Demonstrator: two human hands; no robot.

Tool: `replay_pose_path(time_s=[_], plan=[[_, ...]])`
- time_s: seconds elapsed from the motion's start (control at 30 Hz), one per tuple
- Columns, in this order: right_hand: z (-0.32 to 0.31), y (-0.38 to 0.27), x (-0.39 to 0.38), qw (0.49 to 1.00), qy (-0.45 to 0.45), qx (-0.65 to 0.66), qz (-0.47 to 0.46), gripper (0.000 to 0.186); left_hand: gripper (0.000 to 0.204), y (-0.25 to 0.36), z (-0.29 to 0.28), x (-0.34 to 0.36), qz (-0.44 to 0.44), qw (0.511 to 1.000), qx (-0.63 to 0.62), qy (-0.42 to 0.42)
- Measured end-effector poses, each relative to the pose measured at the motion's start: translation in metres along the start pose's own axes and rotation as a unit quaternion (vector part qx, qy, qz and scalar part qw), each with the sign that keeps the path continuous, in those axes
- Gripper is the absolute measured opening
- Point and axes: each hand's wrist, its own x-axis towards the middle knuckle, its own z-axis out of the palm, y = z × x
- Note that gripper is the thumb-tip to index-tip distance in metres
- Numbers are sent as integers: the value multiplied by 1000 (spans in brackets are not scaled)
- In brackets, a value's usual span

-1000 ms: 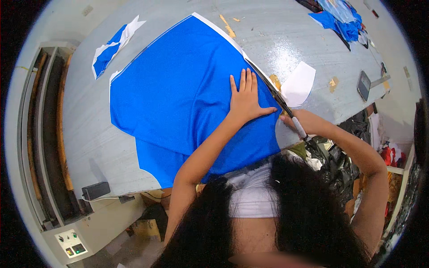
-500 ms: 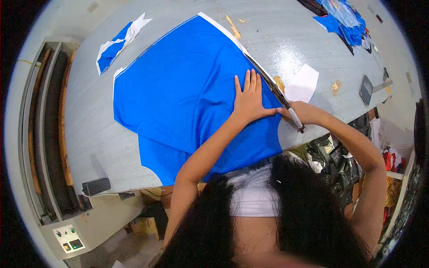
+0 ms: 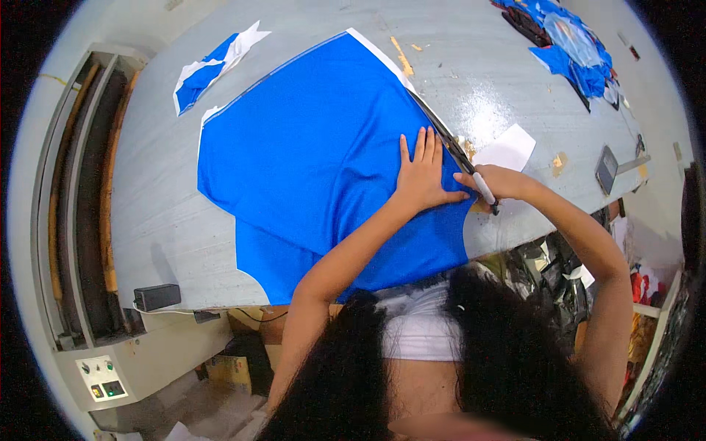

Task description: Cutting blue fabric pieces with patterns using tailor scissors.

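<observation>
One grey worktop (image 3: pixel 515 81) carries all items. One large blue cloth (image 3: pixel 309 162) lies flat at centre, its near edge hanging over the worktop's near side. One dark ruler (image 3: pixel 440 134) lies along the cloth's right edge. One blue-and-white scrap (image 3: pixel 209 65) lies far left; one blue pile (image 3: pixel 573 44) far right. One white sheet (image 3: pixel 507 147) lies right of the ruler. Two hands: left hand (image 3: pixel 423 176) open, flat on the cloth; right hand (image 3: pixel 494 182) closed around one marker (image 3: pixel 485 192) at the cloth's right edge.

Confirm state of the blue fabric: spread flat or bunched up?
Spread flat. The blue fabric lies smooth across the grey table, near edge hanging over it, left hand pressed open on it.
</observation>
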Motion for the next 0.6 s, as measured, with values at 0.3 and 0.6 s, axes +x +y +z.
replay_pose_path(time_s=[0.3, 0.6], plan=[[-3, 0, 16, 999, 17, 23, -37, 66, 118, 6, -4, -5, 3, 1000, -11, -13], [-30, -8, 30, 976, -100, 187, 44, 65, 113, 10, -7, -3, -5, 999, -22, -47]])
